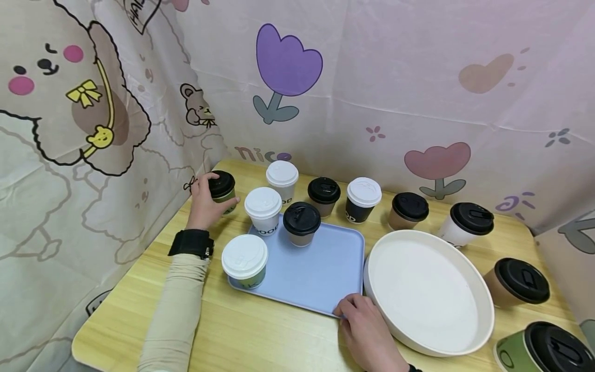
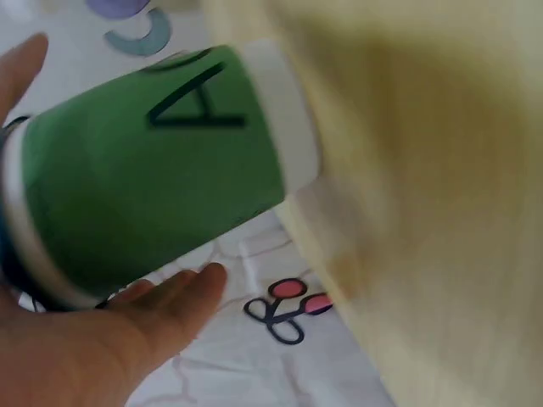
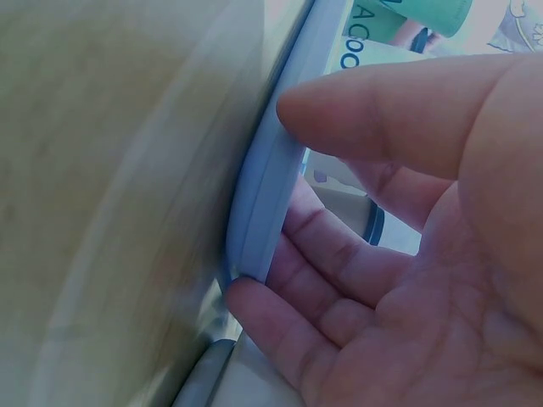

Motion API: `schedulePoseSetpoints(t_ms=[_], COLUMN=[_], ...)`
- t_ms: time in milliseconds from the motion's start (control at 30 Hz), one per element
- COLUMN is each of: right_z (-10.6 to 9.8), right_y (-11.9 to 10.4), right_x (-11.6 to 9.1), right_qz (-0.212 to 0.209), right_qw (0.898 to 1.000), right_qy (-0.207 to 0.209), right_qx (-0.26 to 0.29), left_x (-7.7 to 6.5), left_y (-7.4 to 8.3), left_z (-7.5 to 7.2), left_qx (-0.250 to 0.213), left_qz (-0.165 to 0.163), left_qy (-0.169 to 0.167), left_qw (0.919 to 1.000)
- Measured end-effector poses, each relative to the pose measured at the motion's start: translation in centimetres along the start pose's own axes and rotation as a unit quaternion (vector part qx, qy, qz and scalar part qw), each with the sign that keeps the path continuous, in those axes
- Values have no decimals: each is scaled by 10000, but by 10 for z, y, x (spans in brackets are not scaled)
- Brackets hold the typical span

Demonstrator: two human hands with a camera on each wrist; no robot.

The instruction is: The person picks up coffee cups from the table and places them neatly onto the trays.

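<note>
At the far left of the table stands a green paper cup (image 1: 225,198) with a black lid, upright. My left hand (image 1: 204,202) is spread around it, thumb on the near right side and fingers by the lid. The left wrist view shows its green sleeve (image 2: 161,170) between thumb and loosely stretched fingers. My right hand (image 1: 367,330) grips the near right corner of a blue tray (image 1: 325,274); in the right wrist view the thumb presses the outer rim (image 3: 267,182) and fingers curl over it. Toward the tray's left are two white-lidded cups (image 1: 245,258) and a black-lidded cup (image 1: 301,225).
A round white basin (image 1: 429,292) stands right beside the tray. Behind the tray is a row of lidded cups, among them a white-lidded black cup (image 1: 362,200). More cups stand along the right, including a green one (image 1: 513,354) at the near corner. Printed curtains (image 1: 348,103) border the table.
</note>
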State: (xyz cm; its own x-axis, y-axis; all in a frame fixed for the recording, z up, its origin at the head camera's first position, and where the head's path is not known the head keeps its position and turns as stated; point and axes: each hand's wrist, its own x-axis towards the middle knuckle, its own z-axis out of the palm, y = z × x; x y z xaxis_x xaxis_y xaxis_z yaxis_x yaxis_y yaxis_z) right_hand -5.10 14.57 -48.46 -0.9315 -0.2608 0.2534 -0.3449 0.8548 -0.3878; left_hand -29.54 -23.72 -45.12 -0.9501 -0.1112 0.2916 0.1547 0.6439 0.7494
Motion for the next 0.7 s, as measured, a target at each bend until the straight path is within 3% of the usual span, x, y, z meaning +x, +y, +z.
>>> schedulePoseSetpoints(t_ms=[233,533,700], right_z=[1,0,1], right_y=[1,2,2], right_x=[-1,0,0], right_qz=[-98,-115,-135], right_qw=[9999,9998,9997], right_qy=[132,166,185], right_qx=[-31,-13,-16], left_x=[-8,-20,-25], left_y=[-1,0,0], left_z=[10,10,12], left_qx=[-154,-216,-390], left_qz=[40,77,83], left_qy=[331,346,790], left_qw=[9993,9991,9961])
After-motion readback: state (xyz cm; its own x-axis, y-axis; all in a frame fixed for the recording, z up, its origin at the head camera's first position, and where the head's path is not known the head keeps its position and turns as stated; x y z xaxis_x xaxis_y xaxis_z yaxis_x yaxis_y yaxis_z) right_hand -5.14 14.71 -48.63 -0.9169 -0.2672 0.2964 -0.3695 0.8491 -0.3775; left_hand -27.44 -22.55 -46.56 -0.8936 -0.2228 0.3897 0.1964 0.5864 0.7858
